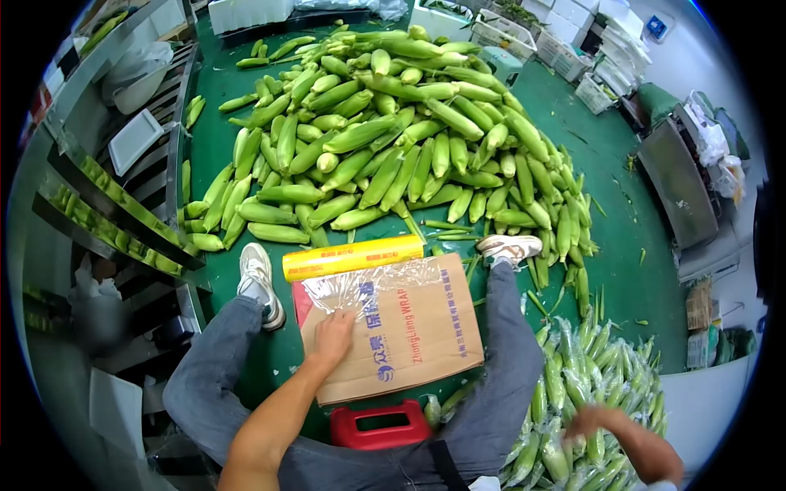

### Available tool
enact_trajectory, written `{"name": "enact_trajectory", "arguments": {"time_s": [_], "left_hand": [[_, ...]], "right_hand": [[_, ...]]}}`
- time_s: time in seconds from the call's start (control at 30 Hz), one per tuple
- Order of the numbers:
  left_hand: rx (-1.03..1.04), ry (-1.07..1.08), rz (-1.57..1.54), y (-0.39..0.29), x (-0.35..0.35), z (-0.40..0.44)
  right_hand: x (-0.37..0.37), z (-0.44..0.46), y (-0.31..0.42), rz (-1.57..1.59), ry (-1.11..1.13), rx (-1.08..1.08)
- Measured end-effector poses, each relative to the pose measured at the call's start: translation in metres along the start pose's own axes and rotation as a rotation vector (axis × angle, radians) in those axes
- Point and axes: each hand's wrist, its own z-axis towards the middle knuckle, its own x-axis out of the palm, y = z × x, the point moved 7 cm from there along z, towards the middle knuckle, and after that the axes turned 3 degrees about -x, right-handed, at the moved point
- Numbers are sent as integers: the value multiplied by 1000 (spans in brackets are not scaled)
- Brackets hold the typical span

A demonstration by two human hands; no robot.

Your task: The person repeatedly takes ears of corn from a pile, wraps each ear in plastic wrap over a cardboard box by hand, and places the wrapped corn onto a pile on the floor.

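Observation:
A cardboard box (438,323) printed "ZhongLiang WRAP" lies flat between my legs. Along its far edge rests a yellow roll of plastic wrap (352,257). Clear film (344,288) runs from the roll over the box top, wrinkled toward my left hand (334,335). Those fingers are closed at the film's near edge, low on the box. Off to the right, my right hand (594,421) is smeared by motion above a pile of film-wrapped corn (565,380); its fingers cannot be made out, and nothing shows clearly in it.
A large heap of unwrapped corn in green husks (385,139) spreads over the green floor (634,286) beyond my feet. A red plastic stool (381,425) or similar handled item is between my thighs. Metal racks (176,106) stand left; crates (503,37) stand at the back.

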Motion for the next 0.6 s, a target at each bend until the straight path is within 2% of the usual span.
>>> {"name": "enact_trajectory", "arguments": {"time_s": [0.03, 0.07, 0.1, 0.13, 0.17, 0.23, 0.3, 0.37, 0.4, 0.43, 0.5, 0.6], "left_hand": [[34, -26, -46, 7, 3, -4], [-2, -3, -71, 11, 2, -5], [-37, 20, -101, 8, -4, -7], [-73, 36, -130, 4, -9, -8], [-90, 23, -186, 2, -15, -5], [-124, 29, -272, 7, -33, -15], [-153, 93, -268, 8, -54, -18], [-155, 182, -319, 6, -58, -22], [-140, 306, -339, 8, -49, -28], [-80, 376, -200, 6, -45, -36], [34, 522, 74, -1, -33, -70], [9, 621, 78, 9, -31, -116]], "right_hand": [[-76, 27, -7, -31, -102, 342], [-167, 45, 17, 39, -749, 182], [-237, 55, 45, 265, -1187, 52], [-281, 89, 69, 126, -1614, -184], [-321, 124, 96, 151, -1540, -133], [-368, 183, 137, -13, -1494, -121], [-377, 231, 127, -12, -1370, -150], [-359, 230, 106, -73, -1401, -300], [-346, 221, 93, -129, -1326, -309], [-334, 210, 81, -186, -1251, -318], [-284, 196, 76, -162, -1129, -537], [-225, 191, 76, -199, -1031, -471]]}}
